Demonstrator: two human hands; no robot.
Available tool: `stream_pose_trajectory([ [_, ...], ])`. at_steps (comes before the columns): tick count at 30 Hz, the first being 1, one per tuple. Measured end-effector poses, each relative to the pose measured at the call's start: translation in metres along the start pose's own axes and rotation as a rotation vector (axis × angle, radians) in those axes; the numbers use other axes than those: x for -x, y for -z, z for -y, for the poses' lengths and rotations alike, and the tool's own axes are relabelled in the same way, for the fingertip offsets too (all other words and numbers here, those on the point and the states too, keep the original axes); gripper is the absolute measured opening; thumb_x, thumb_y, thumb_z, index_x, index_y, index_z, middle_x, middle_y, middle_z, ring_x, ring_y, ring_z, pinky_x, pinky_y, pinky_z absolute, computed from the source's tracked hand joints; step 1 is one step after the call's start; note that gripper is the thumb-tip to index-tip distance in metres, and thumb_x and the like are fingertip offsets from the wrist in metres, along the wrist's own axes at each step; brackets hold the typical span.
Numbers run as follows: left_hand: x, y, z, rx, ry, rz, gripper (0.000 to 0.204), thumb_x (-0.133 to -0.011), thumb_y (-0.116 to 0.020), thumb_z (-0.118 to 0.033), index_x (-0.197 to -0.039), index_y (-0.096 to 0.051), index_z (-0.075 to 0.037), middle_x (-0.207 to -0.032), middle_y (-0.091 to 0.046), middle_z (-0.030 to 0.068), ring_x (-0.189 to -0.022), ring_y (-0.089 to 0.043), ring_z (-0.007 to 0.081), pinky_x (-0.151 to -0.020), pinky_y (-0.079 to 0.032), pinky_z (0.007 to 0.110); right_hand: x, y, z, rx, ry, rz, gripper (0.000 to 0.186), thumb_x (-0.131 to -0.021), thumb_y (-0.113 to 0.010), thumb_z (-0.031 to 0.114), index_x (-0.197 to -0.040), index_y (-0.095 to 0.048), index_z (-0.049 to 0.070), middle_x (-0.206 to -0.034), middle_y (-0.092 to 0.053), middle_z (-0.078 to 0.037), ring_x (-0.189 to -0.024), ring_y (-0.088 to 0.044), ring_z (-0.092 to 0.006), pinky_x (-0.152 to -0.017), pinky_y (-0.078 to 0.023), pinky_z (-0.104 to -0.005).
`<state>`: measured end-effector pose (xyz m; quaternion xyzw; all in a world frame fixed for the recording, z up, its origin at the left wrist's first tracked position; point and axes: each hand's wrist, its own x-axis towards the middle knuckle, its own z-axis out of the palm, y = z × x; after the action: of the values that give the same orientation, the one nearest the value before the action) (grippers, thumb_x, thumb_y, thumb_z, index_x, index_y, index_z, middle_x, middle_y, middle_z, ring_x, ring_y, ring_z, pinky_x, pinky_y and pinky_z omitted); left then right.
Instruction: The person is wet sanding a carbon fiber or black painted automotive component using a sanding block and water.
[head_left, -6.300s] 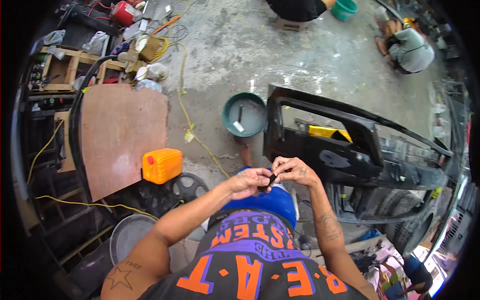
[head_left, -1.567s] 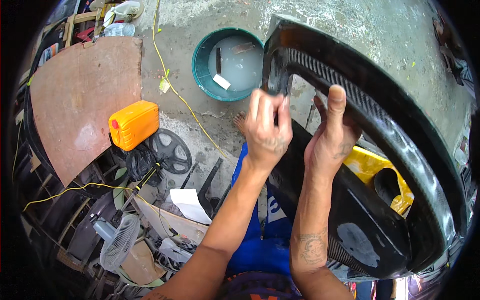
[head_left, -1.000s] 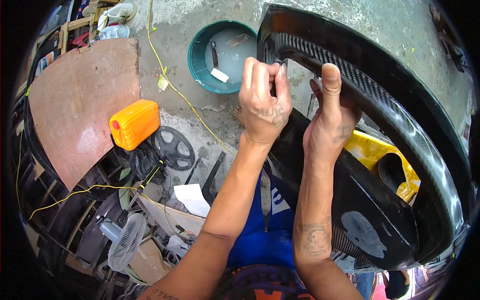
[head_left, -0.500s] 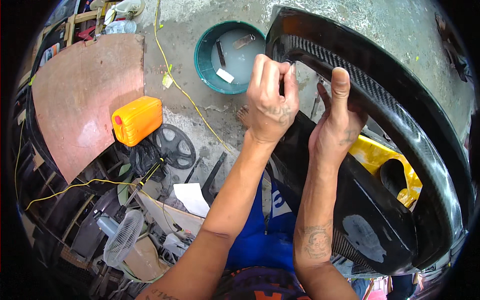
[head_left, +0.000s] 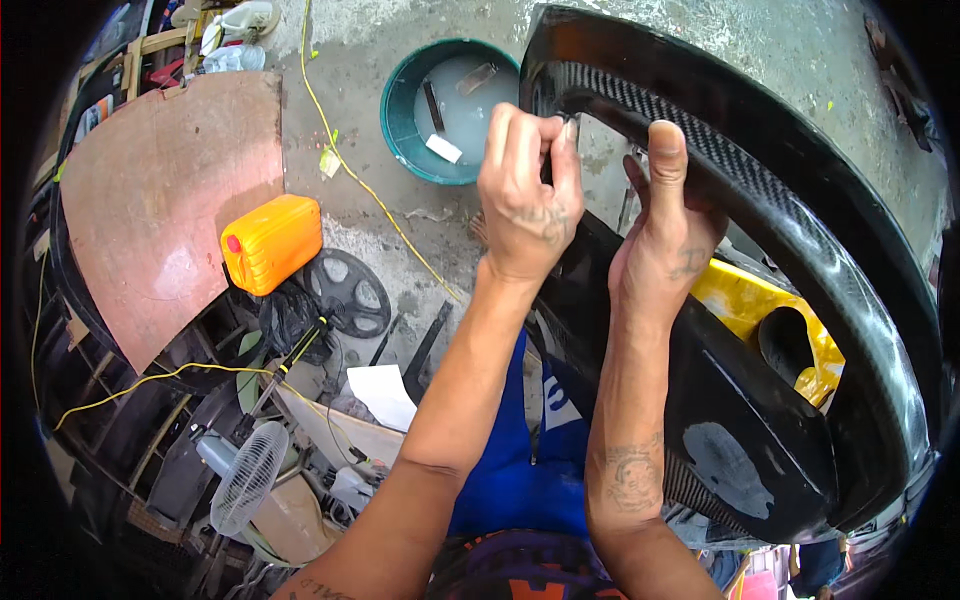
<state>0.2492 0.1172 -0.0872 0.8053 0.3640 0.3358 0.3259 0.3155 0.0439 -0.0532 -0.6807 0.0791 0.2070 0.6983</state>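
Note:
A large curved carbon-fibre car panel (head_left: 800, 235), glossy black with weave showing, rises on the right. My left hand (head_left: 530, 190) is at the inner corner of its far left end, thumb and fingers pinched together. Whatever small thing lies between those fingertips, if any, I cannot make out. Lower along the same inner edge, my right hand (head_left: 665, 225) supports the panel, thumb pointing up and fingers partly hidden behind the edge. Beneath both forearms lies the panel's other dark section (head_left: 690, 400), with a dull grey patch (head_left: 728, 468) on its surface.
A green tub (head_left: 392, 130) of cloudy water holds several small blocks. Leftward are an orange jerrycan (head_left: 275, 245), a curved pinkish board (head_left: 165, 200), a black wheel-like disc (head_left: 345, 293) and a fan (head_left: 250, 478). A yellow cable (head_left: 375, 205) crosses the floor. Yellow material (head_left: 745, 300) shows behind the panel.
Both hands and the panel's far end appear slightly farther left and up in the picture. The left-hand pinch and the right hand's hold look the same.

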Motion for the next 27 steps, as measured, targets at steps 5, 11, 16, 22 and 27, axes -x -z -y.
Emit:
stream_pose_trajectory([
  [5, 0.030, 0.013, -0.004, -0.027, 0.055, 0.081, 0.010, -0.090, -0.067, 0.006, -0.088, -0.058, 0.002, -0.080, -0.051, 0.0146, -0.064, -0.053, 0.0292, -0.057, -0.046, 0.040, 0.003, -0.004, 0.000, -0.079, 0.088, -0.013, 0.033, -0.086, -0.087, 0.024, -0.100, -0.071, -0.001, -0.099, -0.069, -0.003, -0.090, -0.061, -0.0121, -0.087, -0.048, -0.0291],
  [11, 0.038, 0.017, -0.015, 0.062, 0.231, 0.094, 0.010, -0.091, -0.066, 0.006, -0.088, -0.057, 0.002, -0.082, -0.051, 0.0140, -0.064, -0.053, 0.0280, -0.057, -0.045, 0.038, 0.012, -0.004, 0.006, -0.062, 0.007, -0.021, 0.029, -0.087, -0.086, 0.024, -0.095, -0.073, 0.000, -0.093, -0.070, -0.001, -0.084, -0.061, -0.0100, -0.081, -0.049, -0.0280],
  [16, 0.014, 0.008, -0.005, -0.020, -0.024, 0.023, 0.011, -0.089, -0.068, 0.006, -0.086, -0.058, 0.003, -0.079, -0.051, 0.0137, -0.061, -0.052, 0.0257, -0.054, -0.045, 0.037, 0.006, -0.003, 0.005, -0.073, 0.081, 0.029, 0.028, -0.086, -0.087, 0.022, -0.095, -0.074, -0.002, -0.092, -0.071, -0.002, -0.084, -0.063, -0.0097, -0.082, -0.049, -0.0264],
  [22, 0.006, 0.009, -0.005, -0.021, -0.012, 0.060, 0.011, -0.089, -0.066, 0.008, -0.087, -0.057, 0.002, -0.079, -0.051, 0.0129, -0.063, -0.052, 0.0266, -0.057, -0.045, 0.038, 0.006, -0.002, 0.007, -0.079, 0.035, 0.035, 0.028, -0.085, -0.088, 0.019, -0.097, -0.075, -0.002, -0.092, -0.071, -0.002, -0.082, -0.063, -0.0094, -0.081, -0.050, -0.0254],
  [27, 0.037, 0.020, -0.006, -0.003, 0.099, 0.089, 0.013, -0.090, -0.073, 0.000, -0.084, -0.062, 0.000, -0.078, -0.050, 0.0067, -0.059, -0.047, 0.0132, -0.052, -0.040, 0.030, 0.009, -0.005, 0.006, -0.100, 0.059, 0.020, 0.030, -0.084, -0.088, 0.022, -0.095, -0.074, -0.002, -0.091, -0.072, -0.002, -0.081, -0.065, -0.0108, -0.079, -0.052, -0.0274],
])
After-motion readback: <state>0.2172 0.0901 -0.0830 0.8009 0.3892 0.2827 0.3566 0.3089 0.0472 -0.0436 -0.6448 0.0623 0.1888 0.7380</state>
